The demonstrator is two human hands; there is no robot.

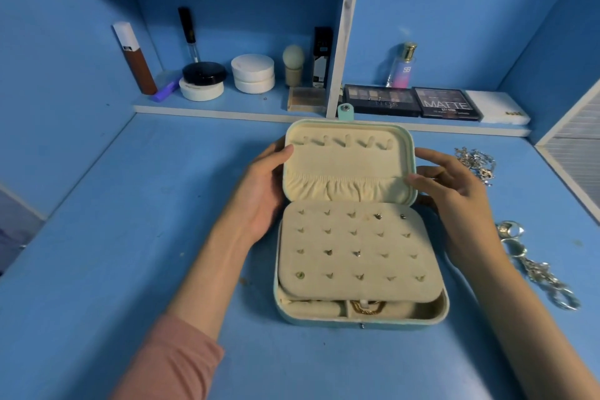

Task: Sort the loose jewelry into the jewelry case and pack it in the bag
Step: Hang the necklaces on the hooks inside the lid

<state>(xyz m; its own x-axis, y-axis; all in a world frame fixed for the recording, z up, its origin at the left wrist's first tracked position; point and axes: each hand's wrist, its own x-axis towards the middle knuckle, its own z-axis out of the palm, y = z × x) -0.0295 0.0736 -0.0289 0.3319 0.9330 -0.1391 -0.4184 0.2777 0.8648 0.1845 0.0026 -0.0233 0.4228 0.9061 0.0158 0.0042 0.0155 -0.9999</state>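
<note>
A teal jewelry case lies open on the blue desk. Its cream lid stands up, with hooks along the top and an elastic pocket below. A cream earring panel covers the base and holds a few small studs. A gold chain shows under the panel's front edge. My left hand holds the lid's left edge, thumb on the inside. My right hand holds the lid's right edge, thumb on the lining. Loose silver jewelry lies to the right: a tangled pile and rings with a chain.
A shelf unit behind the case holds cosmetics: two eyeshadow palettes, a perfume bottle, round powder jars and a foundation tube. A white louvred panel stands at the right. No bag is in view.
</note>
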